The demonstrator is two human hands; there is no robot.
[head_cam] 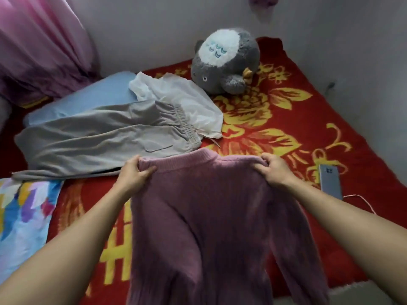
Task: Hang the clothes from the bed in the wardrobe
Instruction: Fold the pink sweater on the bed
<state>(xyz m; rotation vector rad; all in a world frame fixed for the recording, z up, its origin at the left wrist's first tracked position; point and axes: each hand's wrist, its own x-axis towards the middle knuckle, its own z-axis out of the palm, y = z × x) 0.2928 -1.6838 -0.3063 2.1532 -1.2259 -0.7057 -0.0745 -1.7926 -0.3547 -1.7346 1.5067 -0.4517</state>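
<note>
Slippage is the main risk: the mauve fuzzy knitted sweater (pixel 209 216) hangs above the red-and-yellow flowered bed (pixel 286 111), pinched at its shoulders by the left hand (pixel 134 172) and the right hand (pixel 275 170). A loosened grip would drop it, and its dangling sleeve could snag the pale cable (pixel 359 195) of the grey phone (pixel 331 180). No readable writing or brand shows.

place: home bedroom | bed (pixel 363 150) under red blanket (pixel 293 111) with yellow flowers, set in a corner of plain walls (pixel 154 29) | on it: blue pillow (pixel 88 93), grey plush toy (pixel 226 64), trousers (pixel 88 139), white top (pixel 189 100), phone (pixel 330 179) on a cable (pixel 361 198) | left: pink curtain (pixel 39 45) | top edge: purple scrap (pixel 263 0), perhaps cloth, too cropped to tell
</note>
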